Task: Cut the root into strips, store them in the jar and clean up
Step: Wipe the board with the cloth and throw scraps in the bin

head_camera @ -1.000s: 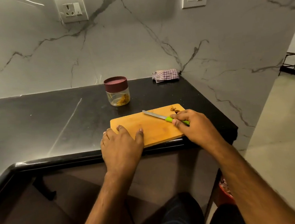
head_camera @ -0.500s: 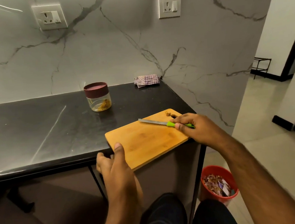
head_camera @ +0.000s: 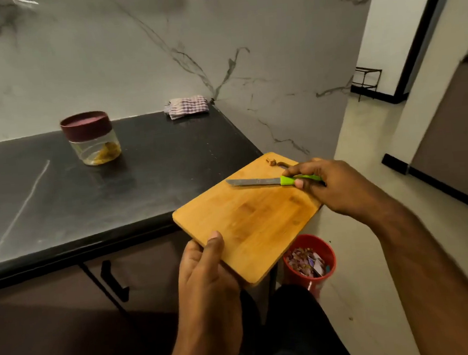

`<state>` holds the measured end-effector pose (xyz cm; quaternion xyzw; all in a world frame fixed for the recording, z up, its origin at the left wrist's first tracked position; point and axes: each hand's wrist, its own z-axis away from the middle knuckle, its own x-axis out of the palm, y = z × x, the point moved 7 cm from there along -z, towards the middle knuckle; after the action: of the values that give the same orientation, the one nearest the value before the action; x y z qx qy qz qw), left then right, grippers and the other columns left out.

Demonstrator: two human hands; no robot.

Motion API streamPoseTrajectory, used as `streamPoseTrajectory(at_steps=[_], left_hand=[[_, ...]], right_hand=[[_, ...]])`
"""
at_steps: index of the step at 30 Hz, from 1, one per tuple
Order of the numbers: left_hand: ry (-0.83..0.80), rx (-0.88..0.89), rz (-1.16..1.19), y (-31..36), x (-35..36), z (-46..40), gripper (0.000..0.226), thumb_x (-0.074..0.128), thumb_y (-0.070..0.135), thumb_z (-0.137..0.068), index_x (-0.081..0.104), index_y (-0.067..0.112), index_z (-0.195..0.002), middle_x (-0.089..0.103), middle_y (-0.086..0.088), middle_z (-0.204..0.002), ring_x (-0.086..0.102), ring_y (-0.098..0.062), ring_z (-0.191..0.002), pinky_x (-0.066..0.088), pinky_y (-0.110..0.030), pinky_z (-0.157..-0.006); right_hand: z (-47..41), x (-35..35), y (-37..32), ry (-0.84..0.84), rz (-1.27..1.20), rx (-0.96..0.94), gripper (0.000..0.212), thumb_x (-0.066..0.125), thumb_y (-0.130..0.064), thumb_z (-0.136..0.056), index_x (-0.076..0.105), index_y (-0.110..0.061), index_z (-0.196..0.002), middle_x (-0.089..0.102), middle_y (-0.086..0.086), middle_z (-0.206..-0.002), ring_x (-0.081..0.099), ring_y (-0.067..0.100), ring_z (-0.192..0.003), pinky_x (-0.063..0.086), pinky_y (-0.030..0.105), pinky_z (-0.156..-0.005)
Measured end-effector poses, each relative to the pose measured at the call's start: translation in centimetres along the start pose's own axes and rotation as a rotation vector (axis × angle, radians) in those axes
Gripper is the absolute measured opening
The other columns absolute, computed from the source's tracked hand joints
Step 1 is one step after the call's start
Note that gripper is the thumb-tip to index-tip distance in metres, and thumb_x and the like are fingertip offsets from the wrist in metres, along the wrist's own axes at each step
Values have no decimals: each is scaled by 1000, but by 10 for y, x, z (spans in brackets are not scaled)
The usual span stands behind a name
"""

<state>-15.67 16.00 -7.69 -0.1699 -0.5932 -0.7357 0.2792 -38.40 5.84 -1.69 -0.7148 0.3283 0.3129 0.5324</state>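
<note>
My left hand (head_camera: 206, 266) grips the near corner of the wooden cutting board (head_camera: 250, 218), thumb on top, and the board hangs past the counter's right end. My right hand (head_camera: 331, 186) pins a green-handled knife (head_camera: 258, 181) flat against the board's far side. A few brown root scraps (head_camera: 272, 162) lie at the board's far corner. A clear jar (head_camera: 93, 140) with a maroon lid stands on the black counter (head_camera: 60, 196), yellow strips inside it.
A red bin (head_camera: 309, 263) holding scraps stands on the floor below the board's right end. A checked cloth (head_camera: 186, 106) lies in the counter's back corner by the marble wall. A cabinet handle (head_camera: 112, 282) shows under the counter edge.
The board has come off the counter toward the right, over the red bin. My left hand shifted from resting flat on it to gripping its near corner. The knife stayed under my right hand.
</note>
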Motion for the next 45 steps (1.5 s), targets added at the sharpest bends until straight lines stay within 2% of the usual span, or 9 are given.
streamPoseTrajectory(at_steps=[8, 12, 16, 19, 23, 28, 34, 40, 45], left_hand=[[-257, -134, 123, -58, 45, 20, 40, 51, 14, -94, 53, 18, -134, 70, -3, -126, 69, -24, -111, 61, -48, -75], [-324, -216, 121, -87, 50, 22, 44, 53, 9, -92, 50, 14, -136, 67, -5, -130, 66, -25, -118, 54, -53, -94], [-378, -330, 189, -121, 48, 14, 65, 61, -3, -83, 41, 4, -144, 63, -13, -136, 62, -31, -124, 55, -52, -93], [-349, -412, 199, -143, 38, 6, 76, 61, -7, -78, 31, -4, -147, 60, -18, -137, 61, -35, -124, 56, -53, -90], [-298, -499, 186, -171, 26, -1, 51, 58, -20, -79, 46, 5, -121, 61, -20, -136, 63, -38, -119, 50, -63, -96], [-247, -574, 140, -207, 21, -7, 78, 59, -28, -71, 44, 3, -141, 64, -21, -131, 64, -41, -116, 51, -64, -93], [-145, -614, 118, -243, 17, -30, 72, 57, -25, -74, 48, 6, -139, 67, -18, -127, 66, -38, -114, 44, -65, -104], [-18, -626, 162, -276, 19, -66, 75, 60, -24, -66, 54, 6, -135, 70, -19, -121, 71, -35, -105, 58, -55, -86], [69, -629, 154, -306, 11, -94, 77, 58, -27, -67, 52, 4, -137, 67, -19, -126, 67, -37, -113, 52, -60, -96]], right_hand=[[48, -41, 65, 71, -14, 93, 26, 60, -25, -93, 65, -40, -114, 57, -13, -122, 49, 13, -113, 42, 29, -87], [68, -44, 89, 99, 5, 115, 27, 59, -22, -94, 66, -36, -115, 58, -12, -120, 51, 14, -112, 44, 30, -90], [84, -34, 111, 126, -9, 133, 28, 57, -18, -95, 67, -31, -117, 58, -10, -120, 51, 12, -112, 43, 27, -92], [88, -20, 128, 116, 6, 149, 28, 57, -16, -95, 67, -29, -117, 58, -11, -121, 49, 8, -109, 40, 24, -88], [92, -1, 149, 136, 17, 121, 27, 61, -14, -92, 69, -27, -114, 59, -11, -115, 53, 10, -107, 46, 28, -90], [89, 31, 176, 125, 177, 124, 25, 61, -24, -91, 66, -30, -115, 61, -8, -109, 54, 16, -100, 49, 42, -86], [84, 56, 208, 197, 204, 185, 24, 59, -28, -93, 66, -29, -116, 63, -7, -109, 56, 16, -100, 45, 39, -90], [67, 98, 250, 186, 158, 269, 25, 62, -26, -92, 67, -29, -116, 64, -6, -112, 57, 16, -102, 46, 40, -90], [49, 140, 276, 138, 94, 357, 26, 62, -27, -92, 67, -29, -117, 65, -5, -115, 60, 18, -102, 51, 34, -87]])
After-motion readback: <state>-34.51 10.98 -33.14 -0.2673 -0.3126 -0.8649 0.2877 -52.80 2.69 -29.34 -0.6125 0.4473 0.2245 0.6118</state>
